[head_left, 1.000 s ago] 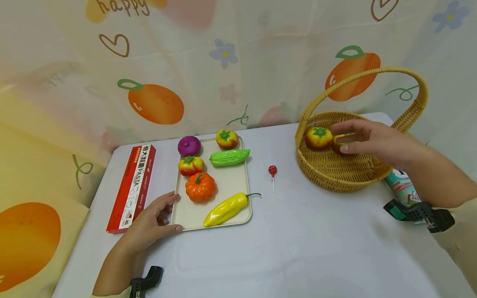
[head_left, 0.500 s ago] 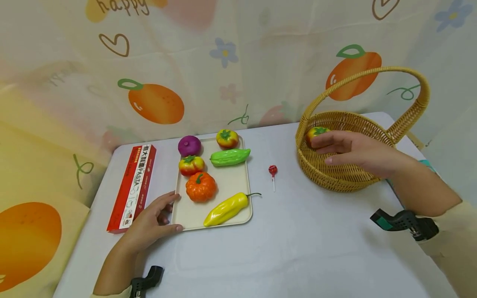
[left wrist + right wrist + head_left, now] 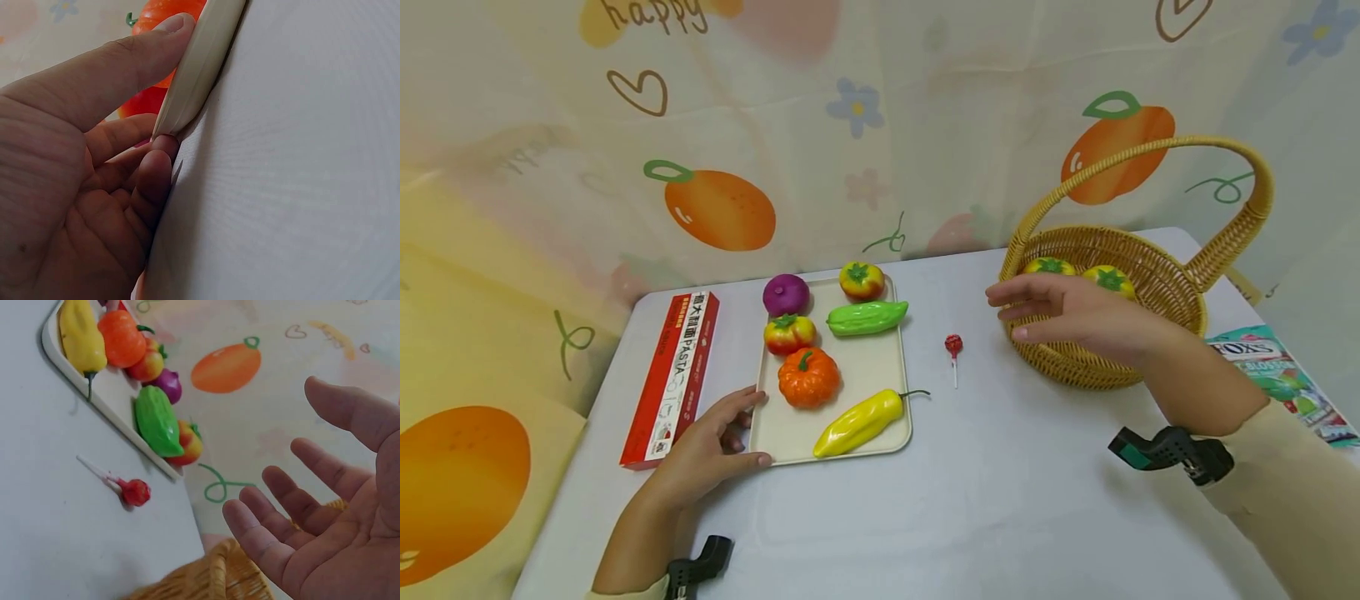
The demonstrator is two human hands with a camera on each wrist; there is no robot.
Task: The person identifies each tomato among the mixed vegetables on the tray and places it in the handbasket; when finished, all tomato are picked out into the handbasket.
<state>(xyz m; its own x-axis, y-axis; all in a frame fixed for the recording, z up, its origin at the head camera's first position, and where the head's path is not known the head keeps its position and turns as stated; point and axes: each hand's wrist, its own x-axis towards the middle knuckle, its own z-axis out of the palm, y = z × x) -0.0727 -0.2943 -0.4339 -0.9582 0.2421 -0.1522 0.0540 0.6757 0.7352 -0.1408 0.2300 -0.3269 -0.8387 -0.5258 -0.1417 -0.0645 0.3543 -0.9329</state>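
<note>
Head view: right hand (image 3: 1067, 310) wide and loose, nothing in it, over the near-left rim of the basket (image 3: 1075, 373). Can't tell whether touching. Just behind those fingers, inside the basket, two toy fruits (image 3: 1109, 279). Biggest worry, imo: catching the rim with the wrist, or hooking the handle (image 3: 1255, 187) behind the right hand, then tipping the whole lot. Off to the left of the right fingertips, a lollipop (image 3: 953, 344). Probably super light, so easy to flick away with one low sweep.

Over to the left hand (image 3: 700, 446): narrow, pinching the tray (image 3: 778, 442) at its near-left corner. Looks steady enough, but with a tug or lift there, could easily set the pumpkin (image 3: 808, 379) next to those fingers rolling. To the right of the left hand, a yellow pepper (image 3: 859, 423) with its stem out past the rim, so snaggable on a low pass. Farther out from the left hand, a purple onion (image 3: 786, 296) and a green gourd (image 3: 867, 318), both right at the rim, so likely first off after a jolt. Just left of the left hand, a pasta box (image 3: 670, 379), close enough for a knock.
</note>
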